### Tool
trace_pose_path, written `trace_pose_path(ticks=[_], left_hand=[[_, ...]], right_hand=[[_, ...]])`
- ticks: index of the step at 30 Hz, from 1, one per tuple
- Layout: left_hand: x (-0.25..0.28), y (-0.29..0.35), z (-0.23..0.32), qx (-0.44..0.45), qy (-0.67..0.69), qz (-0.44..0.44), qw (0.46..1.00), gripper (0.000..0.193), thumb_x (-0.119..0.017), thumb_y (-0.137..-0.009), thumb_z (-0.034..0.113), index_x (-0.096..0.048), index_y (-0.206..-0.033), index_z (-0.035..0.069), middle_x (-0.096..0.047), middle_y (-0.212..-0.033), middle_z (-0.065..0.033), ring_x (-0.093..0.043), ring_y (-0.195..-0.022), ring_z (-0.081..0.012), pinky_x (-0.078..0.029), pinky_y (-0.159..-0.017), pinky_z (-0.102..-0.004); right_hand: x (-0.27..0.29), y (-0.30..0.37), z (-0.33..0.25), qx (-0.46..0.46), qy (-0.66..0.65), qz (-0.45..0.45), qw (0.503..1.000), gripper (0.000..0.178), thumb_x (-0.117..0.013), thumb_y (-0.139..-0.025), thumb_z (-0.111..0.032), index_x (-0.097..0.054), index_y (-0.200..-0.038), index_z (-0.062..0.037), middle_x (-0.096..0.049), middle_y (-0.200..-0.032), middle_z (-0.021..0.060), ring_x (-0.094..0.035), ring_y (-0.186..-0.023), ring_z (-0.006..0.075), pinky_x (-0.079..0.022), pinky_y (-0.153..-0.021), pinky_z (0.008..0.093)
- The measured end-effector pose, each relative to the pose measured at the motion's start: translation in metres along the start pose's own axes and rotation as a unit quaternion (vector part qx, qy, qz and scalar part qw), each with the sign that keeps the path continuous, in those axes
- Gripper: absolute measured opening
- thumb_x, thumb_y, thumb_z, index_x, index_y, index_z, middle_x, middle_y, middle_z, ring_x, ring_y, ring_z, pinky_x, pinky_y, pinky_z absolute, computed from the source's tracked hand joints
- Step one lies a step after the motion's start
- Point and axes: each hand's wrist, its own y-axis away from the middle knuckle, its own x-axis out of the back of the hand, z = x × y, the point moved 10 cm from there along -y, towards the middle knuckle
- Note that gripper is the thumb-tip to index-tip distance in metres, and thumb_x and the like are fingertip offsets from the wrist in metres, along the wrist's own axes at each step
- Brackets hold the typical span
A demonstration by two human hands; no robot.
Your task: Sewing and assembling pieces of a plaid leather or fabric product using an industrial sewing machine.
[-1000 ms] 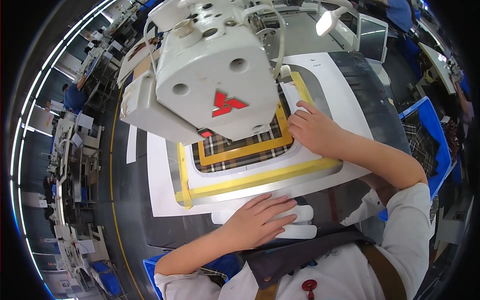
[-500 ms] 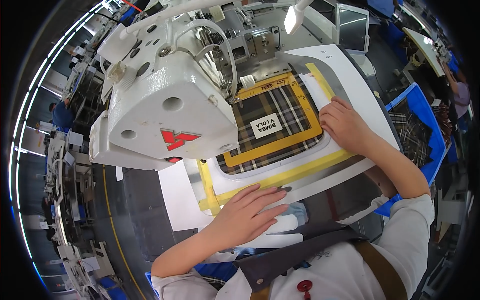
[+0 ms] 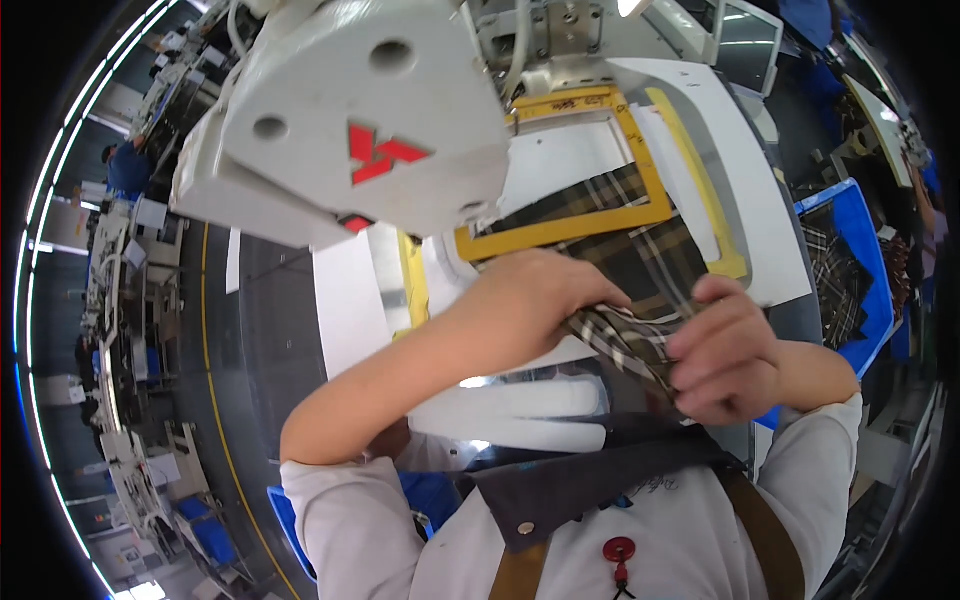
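A dark plaid cloth (image 3: pixel 650 262) with tan and white stripes runs from beneath a yellow clamp frame (image 3: pixel 575 232) toward my body. Its near end is bunched and partly folded over. My left hand (image 3: pixel 540 295) is closed on the folded cloth at its left side, fingertips partly hidden by the fabric. On the right, my right hand (image 3: pixel 725 355) is curled around the cloth's edge, slightly blurred by motion. Behind the cloth, the far part of the frame shows white sheet through its opening. The white head of a sewing machine (image 3: pixel 340 150) hangs over the frame's left side.
Yellow tape strips (image 3: pixel 700 180) lie on the white sheet (image 3: pixel 765 215) around the frame. At right stands a blue bin (image 3: pixel 870 250) with plaid pieces. A screen (image 3: pixel 748 45) is at the far right. Long white pieces (image 3: pixel 510 400) lie near my body.
Both hands have taken hold of the plaid cloth, which has been drawn toward me partly out from under the frame. Its white label no longer shows. The view has shifted.
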Motion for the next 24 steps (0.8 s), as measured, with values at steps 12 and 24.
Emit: trace_pose_path(ticks=[12, 24], left_hand=[[0.097, 0.521, 0.114, 0.741, -0.531, 0.181, 0.370, 0.035, -0.057, -0.079, 0.002, -0.067, -0.112, 0.010, -0.069, -0.104, -0.0139, -0.066, -0.089, -0.0335, -0.051, -0.076, -0.0415], [0.029, 0.230, -0.001, 0.384, -0.131, 0.262, 0.876, 0.041, -0.071, -0.080, 0.012, -0.061, -0.119, 0.006, -0.057, -0.130, -0.0138, -0.051, -0.124, -0.0330, -0.041, -0.102, -0.0413]], right_hand=[[-0.130, -0.008, 0.038, -0.027, -0.004, -0.209, 0.978, 0.027, -0.077, -0.073, -0.015, -0.062, -0.095, -0.0087, -0.059, -0.091, 0.0053, -0.059, -0.077, 0.0249, -0.047, -0.067, 0.0353], [-0.118, 0.007, 0.048, -0.023, 0.075, -0.202, 0.976, 0.015, -0.072, -0.074, -0.011, -0.060, -0.083, -0.0076, -0.057, -0.085, 0.0051, -0.058, -0.075, 0.0240, -0.047, -0.065, 0.0363]])
